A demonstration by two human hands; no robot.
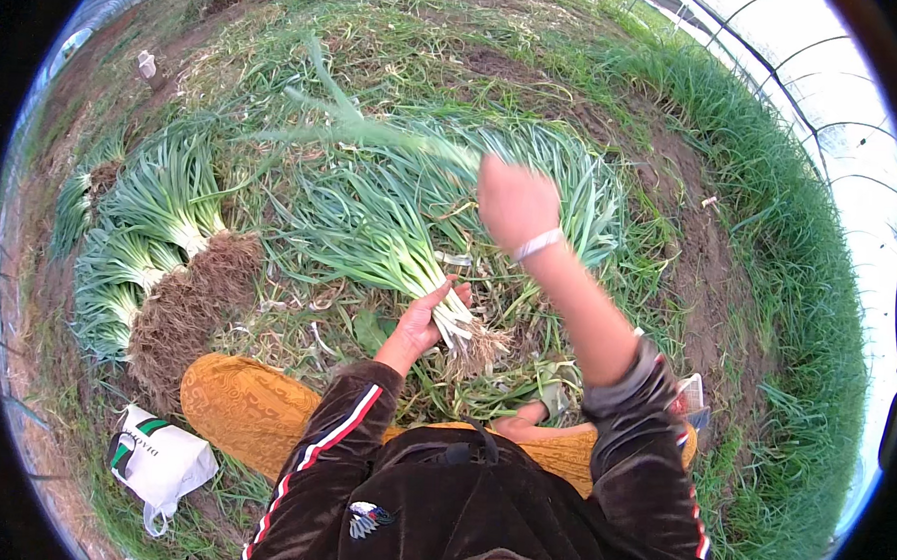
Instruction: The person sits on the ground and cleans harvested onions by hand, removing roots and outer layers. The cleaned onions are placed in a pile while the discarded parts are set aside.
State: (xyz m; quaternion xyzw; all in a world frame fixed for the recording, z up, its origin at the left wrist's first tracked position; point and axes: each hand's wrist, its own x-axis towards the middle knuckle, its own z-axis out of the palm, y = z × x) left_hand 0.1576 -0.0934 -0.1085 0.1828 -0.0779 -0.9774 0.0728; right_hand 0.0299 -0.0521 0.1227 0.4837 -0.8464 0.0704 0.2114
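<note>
My left hand (420, 320) is closed around the white stems of a bunch of green leafy alliums (404, 259), possibly garlic chives or leeks, with stringy roots (479, 349) hanging toward the lower right. Above and to the right, my right hand (519, 200) is blurred and closed on a few long green leaves (395, 135) that trail to the upper left. Beneath and behind both hands lies a wide heap of the same leafy plants (588, 181).
Bundles of rooted plants (174, 200) lie at left, their brown roots (192, 306) toward me. A white bag (163, 455) stands at lower left. A small basket (688, 395) is by my right knee. Tall green plants (807, 326) grow along the right, beside plastic greenhouse sheeting (839, 94).
</note>
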